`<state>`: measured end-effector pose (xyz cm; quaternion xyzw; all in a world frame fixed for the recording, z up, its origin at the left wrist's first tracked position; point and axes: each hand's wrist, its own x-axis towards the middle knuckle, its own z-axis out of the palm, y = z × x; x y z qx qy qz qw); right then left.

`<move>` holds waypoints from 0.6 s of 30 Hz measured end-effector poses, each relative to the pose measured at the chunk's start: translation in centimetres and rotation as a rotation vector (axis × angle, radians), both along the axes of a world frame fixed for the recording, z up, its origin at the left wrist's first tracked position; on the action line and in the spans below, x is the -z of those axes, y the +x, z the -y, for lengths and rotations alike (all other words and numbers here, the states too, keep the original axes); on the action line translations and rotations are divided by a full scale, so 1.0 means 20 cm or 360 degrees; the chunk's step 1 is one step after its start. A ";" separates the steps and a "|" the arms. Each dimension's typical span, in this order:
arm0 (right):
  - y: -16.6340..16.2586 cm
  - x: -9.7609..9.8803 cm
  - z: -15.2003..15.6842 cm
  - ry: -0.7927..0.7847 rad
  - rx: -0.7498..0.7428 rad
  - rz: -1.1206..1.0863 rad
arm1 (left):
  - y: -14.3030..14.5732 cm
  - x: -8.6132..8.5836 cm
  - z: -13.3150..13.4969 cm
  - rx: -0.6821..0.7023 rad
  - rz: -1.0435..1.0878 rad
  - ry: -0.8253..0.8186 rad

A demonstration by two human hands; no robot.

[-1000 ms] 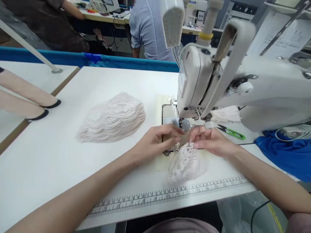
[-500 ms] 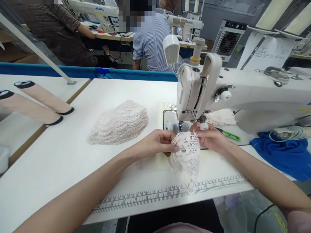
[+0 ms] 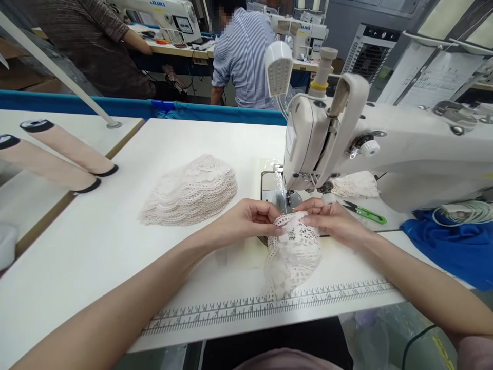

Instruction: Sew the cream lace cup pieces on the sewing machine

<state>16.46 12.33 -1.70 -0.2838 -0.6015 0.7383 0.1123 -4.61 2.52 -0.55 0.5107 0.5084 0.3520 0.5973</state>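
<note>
A white lace piece (image 3: 293,257) hangs from my two hands just in front of the sewing machine's needle area, its lower end over the printed ruler. My left hand (image 3: 256,220) pinches its upper left edge between thumb and fingers. Closed on the upper right edge, my right hand (image 3: 327,218) sits close below the presser foot (image 3: 288,198). The sewing machine (image 3: 319,139) stands over a shiny metal plate (image 3: 271,192). To the left, a stack of lace pieces (image 3: 192,192) lies on the white table (image 3: 127,252).
Green thread snips (image 3: 367,213) and another lace bundle (image 3: 356,184) lie right of the needle. Blue cloth (image 3: 442,252) with a coiled cord (image 3: 462,211) rests farther right. Two beige rolls (image 3: 69,149) are at the left. Two people sit beyond the blue table edge (image 3: 231,114).
The lace has turned in my hands, its lower end swinging left and its top edge folding over. My right-hand fingers have shifted along the edge. The camera view has moved slightly.
</note>
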 end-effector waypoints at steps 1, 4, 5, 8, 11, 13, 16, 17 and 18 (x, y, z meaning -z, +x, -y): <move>0.00 0.00 0.00 0.0024 0.0021 0.0027 | -0.01 0.00 0.00 -0.0005 -0.0003 0.0003; 0.00 0.00 -0.01 0.0051 0.0046 0.0077 | -0.02 0.01 0.00 -0.0006 -0.0044 0.0029; 0.00 0.00 -0.01 0.0055 0.0051 0.0085 | -0.03 0.02 0.00 0.0003 -0.0059 0.0037; 0.01 0.01 -0.02 0.0075 0.0059 0.0104 | -0.04 0.01 0.00 0.0032 -0.0087 0.0040; 0.01 0.01 -0.02 0.0091 0.0056 0.0114 | -0.05 0.00 0.00 0.0052 -0.0106 0.0026; 0.01 0.01 -0.02 0.0092 0.0054 0.0114 | -0.05 0.00 0.00 0.0063 -0.0116 0.0016; 0.01 0.01 -0.02 0.0075 0.0055 0.0118 | -0.06 0.00 0.00 0.0063 -0.0113 0.0009; 0.01 0.01 -0.02 0.0068 0.0055 0.0121 | -0.06 0.00 0.00 0.0060 -0.0115 0.0014; 0.01 0.01 -0.02 0.0063 0.0054 0.0123 | -0.06 0.00 0.00 0.0056 -0.0120 0.0024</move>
